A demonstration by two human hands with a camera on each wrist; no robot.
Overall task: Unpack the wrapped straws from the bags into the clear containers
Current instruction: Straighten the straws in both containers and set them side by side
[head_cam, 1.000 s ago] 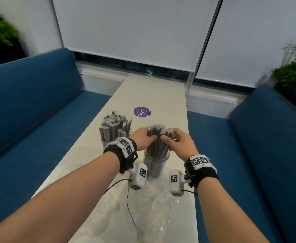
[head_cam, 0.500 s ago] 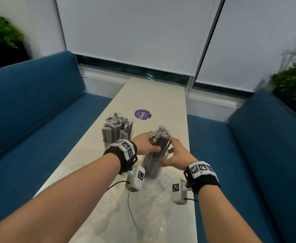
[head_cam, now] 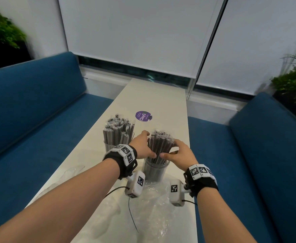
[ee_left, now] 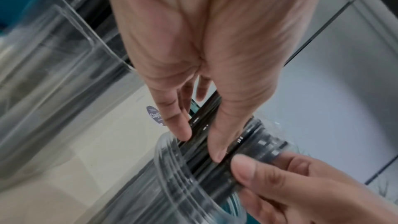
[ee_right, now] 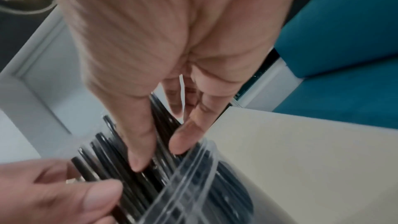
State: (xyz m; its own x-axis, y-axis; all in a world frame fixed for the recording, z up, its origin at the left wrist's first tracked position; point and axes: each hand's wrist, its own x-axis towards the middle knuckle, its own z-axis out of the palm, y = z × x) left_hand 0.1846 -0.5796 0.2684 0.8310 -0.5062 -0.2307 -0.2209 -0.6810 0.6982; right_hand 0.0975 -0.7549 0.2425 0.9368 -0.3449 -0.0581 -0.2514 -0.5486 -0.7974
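Note:
Two clear containers stand on the white table [head_cam: 170, 109]. The far left container [head_cam: 108, 146] is packed with dark wrapped straws [head_cam: 118, 128]. The nearer container [head_cam: 155, 171] holds a straw bundle [head_cam: 159, 141] that sticks out above its rim. My left hand [head_cam: 143, 146] grips the bundle from the left and my right hand [head_cam: 171, 150] from the right, just above the rim. In the left wrist view the left hand [ee_left: 200, 146] has thumb and fingers on either side of the straws [ee_left: 202, 122]. In the right wrist view the right hand [ee_right: 157, 156] does the same above the container [ee_right: 193, 176].
Empty clear plastic bags [head_cam: 154, 216] lie crumpled on the near table under my wrists, with another [head_cam: 73, 170] at the left edge. A purple round sticker [head_cam: 143, 116] is beyond the containers. Blue sofas [head_cam: 29, 111] flank the narrow table. A black cable [head_cam: 132, 218] trails over the bags.
Both hands slid down from the straw tips to the middle of the bundle and drew the spread straws together into a tighter, more upright bunch.

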